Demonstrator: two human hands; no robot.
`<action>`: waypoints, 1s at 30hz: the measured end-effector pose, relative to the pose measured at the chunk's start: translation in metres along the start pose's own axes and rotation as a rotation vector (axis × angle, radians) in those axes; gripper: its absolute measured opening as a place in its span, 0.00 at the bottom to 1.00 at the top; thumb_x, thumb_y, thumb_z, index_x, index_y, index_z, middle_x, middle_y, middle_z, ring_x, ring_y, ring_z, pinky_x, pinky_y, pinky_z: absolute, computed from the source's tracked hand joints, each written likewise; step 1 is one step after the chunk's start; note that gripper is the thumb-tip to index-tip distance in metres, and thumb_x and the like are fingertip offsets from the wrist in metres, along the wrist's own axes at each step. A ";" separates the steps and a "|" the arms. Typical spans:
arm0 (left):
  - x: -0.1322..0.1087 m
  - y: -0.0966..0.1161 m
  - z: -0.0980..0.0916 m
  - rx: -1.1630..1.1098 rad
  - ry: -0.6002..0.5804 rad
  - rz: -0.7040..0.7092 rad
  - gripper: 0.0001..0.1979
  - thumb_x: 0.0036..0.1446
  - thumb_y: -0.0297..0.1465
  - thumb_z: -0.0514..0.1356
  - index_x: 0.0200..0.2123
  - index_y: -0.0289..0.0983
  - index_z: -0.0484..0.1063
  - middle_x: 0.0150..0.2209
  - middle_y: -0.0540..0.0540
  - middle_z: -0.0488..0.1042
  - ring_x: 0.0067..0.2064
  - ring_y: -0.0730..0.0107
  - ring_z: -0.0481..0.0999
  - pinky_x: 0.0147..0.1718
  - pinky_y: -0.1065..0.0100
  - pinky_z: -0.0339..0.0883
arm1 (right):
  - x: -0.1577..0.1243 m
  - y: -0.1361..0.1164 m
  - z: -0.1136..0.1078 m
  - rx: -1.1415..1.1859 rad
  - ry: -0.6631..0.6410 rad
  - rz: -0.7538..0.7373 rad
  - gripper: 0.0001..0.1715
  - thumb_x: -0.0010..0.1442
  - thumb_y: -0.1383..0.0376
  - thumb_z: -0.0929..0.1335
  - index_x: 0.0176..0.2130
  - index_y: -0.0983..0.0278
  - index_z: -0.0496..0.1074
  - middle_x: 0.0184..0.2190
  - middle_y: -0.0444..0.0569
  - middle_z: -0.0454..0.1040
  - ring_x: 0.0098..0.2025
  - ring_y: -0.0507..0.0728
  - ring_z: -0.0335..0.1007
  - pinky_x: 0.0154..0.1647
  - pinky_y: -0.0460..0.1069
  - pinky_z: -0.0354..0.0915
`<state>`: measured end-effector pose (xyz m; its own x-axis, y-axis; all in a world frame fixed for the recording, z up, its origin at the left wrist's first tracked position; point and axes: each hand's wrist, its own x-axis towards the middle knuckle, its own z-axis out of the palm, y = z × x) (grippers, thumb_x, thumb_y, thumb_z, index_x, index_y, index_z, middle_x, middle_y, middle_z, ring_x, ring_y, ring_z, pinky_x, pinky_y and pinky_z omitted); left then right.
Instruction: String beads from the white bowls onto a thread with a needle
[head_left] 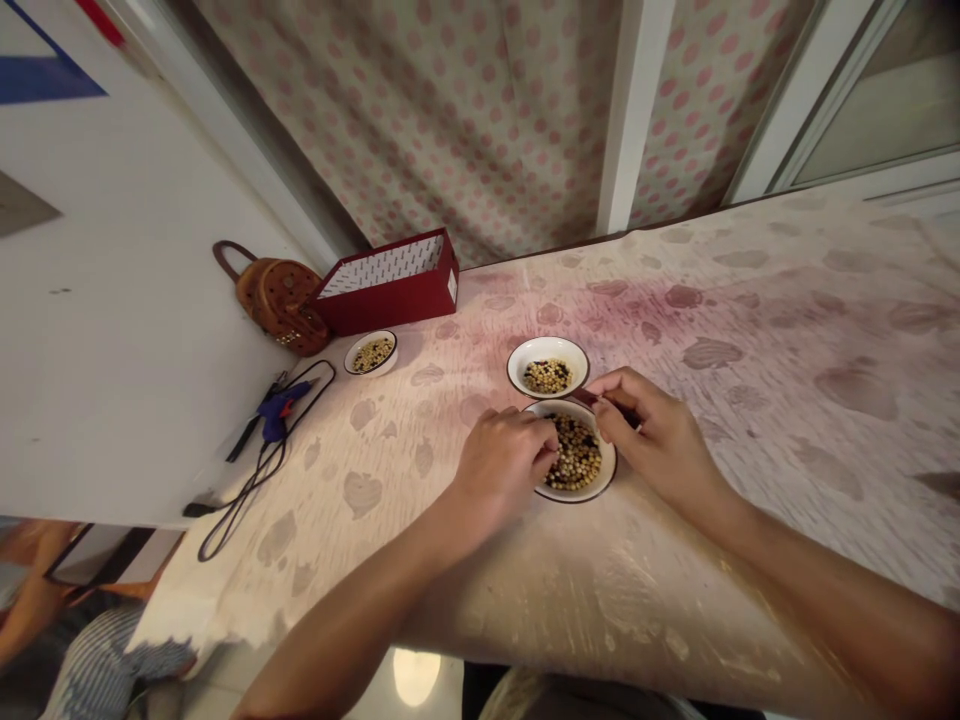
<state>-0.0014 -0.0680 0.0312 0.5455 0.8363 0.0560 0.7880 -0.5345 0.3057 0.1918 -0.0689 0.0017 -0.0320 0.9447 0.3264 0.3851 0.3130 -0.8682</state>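
Note:
In the head view, my left hand (506, 455) reaches over the left side of the nearer white bowl (609, 478), its fingertips curled together among yellowish and black beads or seeds (576, 455). Whatever those fingertips pinch is hidden. My right hand (660, 430) is at the bowl's right rim, thumb and fingers closed around a slim, dark reddish-brown piece (585, 397) whose kind I cannot tell. Just behind stands a second white bowl (517, 368) with a dark rim, holding a smaller heap of the same small pieces (547, 376).
Further left, a third small bowl (386, 366) holds similar pieces. Behind it are a red open box (390, 298) and a brown bag (277, 300). A blue glue gun (277, 412) lies with its cable (240, 515) near the wall. Another person's striped clothing (105, 660) shows at lower left.

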 end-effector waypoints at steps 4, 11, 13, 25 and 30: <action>-0.001 -0.003 0.006 -0.237 0.092 -0.062 0.07 0.57 0.22 0.65 0.38 0.38 0.77 0.37 0.47 0.80 0.38 0.64 0.77 0.40 0.62 0.71 | -0.002 0.000 0.001 -0.039 -0.016 -0.028 0.06 0.66 0.62 0.65 0.42 0.58 0.71 0.35 0.45 0.80 0.35 0.56 0.76 0.33 0.49 0.67; -0.001 -0.005 0.020 -0.598 0.299 -0.052 0.16 0.57 0.20 0.62 0.47 0.41 0.75 0.39 0.49 0.79 0.42 0.67 0.77 0.45 0.63 0.72 | -0.005 -0.002 0.003 -0.036 -0.053 -0.047 0.05 0.67 0.62 0.65 0.42 0.58 0.71 0.34 0.45 0.80 0.34 0.55 0.77 0.34 0.48 0.68; -0.002 -0.004 0.022 -0.669 0.328 -0.072 0.20 0.57 0.21 0.62 0.51 0.42 0.73 0.39 0.49 0.78 0.42 0.68 0.77 0.46 0.63 0.72 | -0.006 -0.004 0.003 -0.028 -0.066 -0.053 0.05 0.66 0.62 0.65 0.41 0.58 0.72 0.32 0.45 0.79 0.33 0.55 0.76 0.32 0.48 0.68; -0.004 -0.002 0.023 -0.797 0.385 -0.085 0.24 0.58 0.21 0.62 0.57 0.42 0.69 0.38 0.50 0.77 0.41 0.70 0.76 0.46 0.65 0.72 | -0.009 -0.006 0.003 -0.077 -0.199 -0.074 0.07 0.68 0.61 0.64 0.41 0.58 0.72 0.30 0.43 0.79 0.30 0.54 0.74 0.26 0.47 0.64; -0.004 -0.002 0.023 -0.792 0.385 -0.071 0.25 0.58 0.21 0.61 0.58 0.42 0.69 0.38 0.50 0.77 0.41 0.70 0.76 0.46 0.65 0.72 | -0.009 -0.004 0.004 -0.085 -0.211 -0.072 0.06 0.68 0.61 0.64 0.41 0.58 0.70 0.30 0.42 0.78 0.29 0.53 0.73 0.28 0.46 0.64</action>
<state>0.0015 -0.0731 0.0089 0.2566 0.9237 0.2845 0.3092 -0.3573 0.8813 0.1865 -0.0781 0.0010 -0.2510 0.9227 0.2927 0.4506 0.3790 -0.8083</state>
